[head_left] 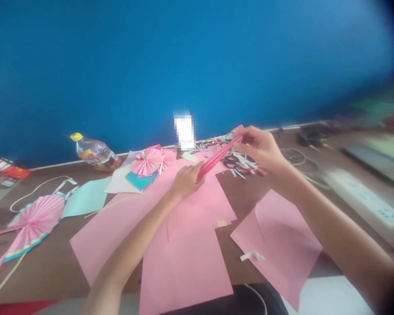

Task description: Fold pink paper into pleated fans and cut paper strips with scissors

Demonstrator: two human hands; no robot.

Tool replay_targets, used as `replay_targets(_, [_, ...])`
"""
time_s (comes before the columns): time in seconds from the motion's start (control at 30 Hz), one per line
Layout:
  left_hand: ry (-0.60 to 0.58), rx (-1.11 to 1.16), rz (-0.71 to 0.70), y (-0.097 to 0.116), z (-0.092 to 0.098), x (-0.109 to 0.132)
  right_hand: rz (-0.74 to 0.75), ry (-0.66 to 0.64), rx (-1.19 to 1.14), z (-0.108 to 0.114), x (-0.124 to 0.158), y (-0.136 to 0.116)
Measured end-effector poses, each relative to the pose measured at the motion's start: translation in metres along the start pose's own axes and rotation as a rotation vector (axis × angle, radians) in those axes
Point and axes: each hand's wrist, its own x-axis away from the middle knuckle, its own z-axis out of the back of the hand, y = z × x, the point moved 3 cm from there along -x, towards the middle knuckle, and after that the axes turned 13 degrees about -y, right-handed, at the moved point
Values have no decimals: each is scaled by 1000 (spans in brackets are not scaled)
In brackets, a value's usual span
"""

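A pink sheet folded into a narrow pleated strip [218, 156] is held between both hands above the brown table [52, 262]. My left hand [184, 180] pinches its near, lower end. My right hand [262, 146] grips its far, upper end near the wall. Below them lie several flat pink paper sheets [184, 253], one of them [276, 236] under my right forearm.
A finished pink pleated fan [36, 221] with a blue edge lies at the left, a smaller pink rosette [147, 161] near the wall. A lying plastic bottle [95, 153], scissors [231, 162] among paper scraps, a power strip [364, 203] and cables are also on the table.
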Motion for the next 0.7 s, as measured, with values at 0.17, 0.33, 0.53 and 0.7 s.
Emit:
replay_targets(0.17, [-257,740,19,30,9,-3,-10,-13,-59,-5,0,-7])
replay_targets(0.33, [-446,1355,-114,47,0,-15,-28,12,-207,-15,-3,-1])
replay_targets(0.53, [-406,1467,-71,41,-21,-23,-80,13,-292,-31,-4,22])
replay_targets(0.7, [-439,1447,-181,31,-33,-20,-141,170,-355,-25,-4,30])
